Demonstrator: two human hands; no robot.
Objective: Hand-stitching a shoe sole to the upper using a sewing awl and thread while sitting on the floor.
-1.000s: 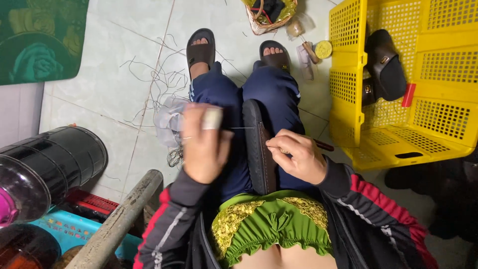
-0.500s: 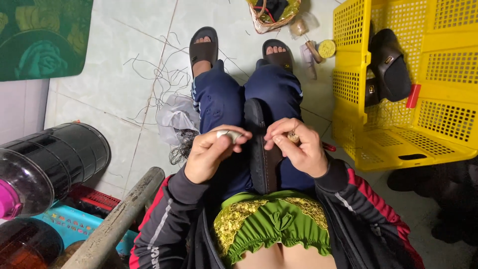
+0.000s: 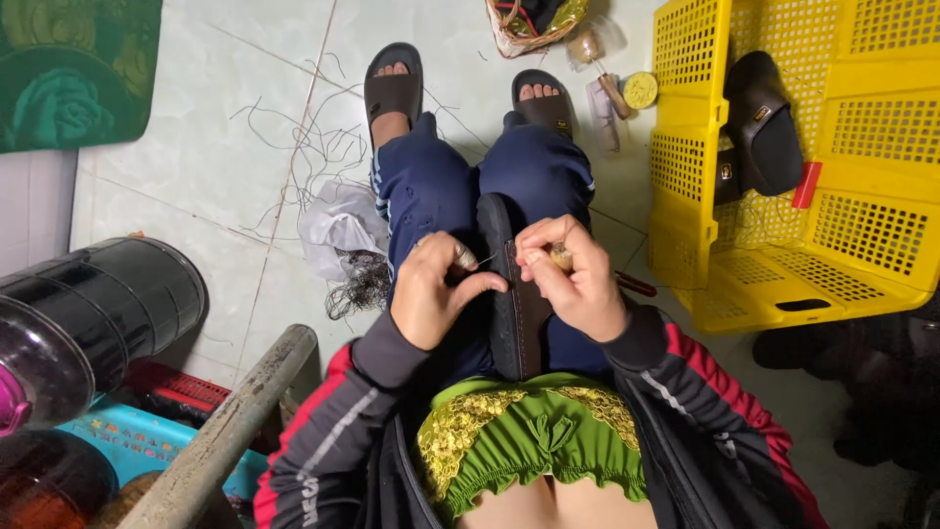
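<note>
At the centre of the frame a dark shoe sole stands on edge between the person's knees. The left hand pinches a thin needle against the sole's edge, fingers narrow. The right hand grips a small wooden-handled tool touching the sole. A yellow plastic crate sits at right.
</note>
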